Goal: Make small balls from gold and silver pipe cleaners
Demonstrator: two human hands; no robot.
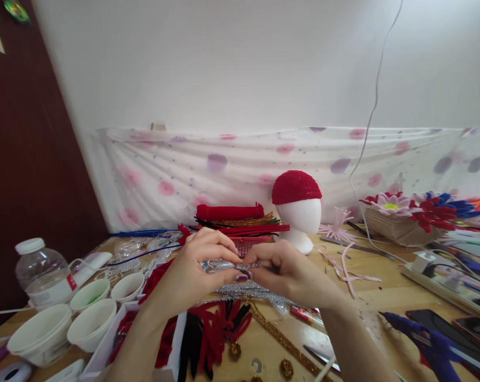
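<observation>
Right over the middle of the wooden table (383, 297), both hands are meeting knuckle to knuckle, and honestly it's looking like a two-handed pinch so the piece can't spring loose while it's being worked. From the head camera, the left hand (194, 270) is curling its fingers down over one end of a silver tinsel stem (220, 265), and the right hand (283, 270) is clamping the other end between thumb and fingertips, dark-polished thumbnail pointing in toward the left. So both sets of fingers are closed and gripping that same sparkly strip, holding it up just above the table rather than resting it there. The strip itself is looking fuzzy and metallic, kind of crinkly, catching the light, and more of the same silver stuff (248, 292) is lying in a flat bundle right beneath the hands. Everything else seems to be sitting within easy reach: red and black stems (216, 331) are fanning out just below the wrists, a gold stem (280, 339) is trailing off toward the near edge, and white paper bowls (92, 321) are clustering at the left beside a plastic bottle (41, 270). Farther back, a white foam head (299, 217) is wearing a red cap (296, 187), next to a stack of red stems (236, 220). Off to the right, a blue glue gun (427, 339) is lying flat.
</observation>
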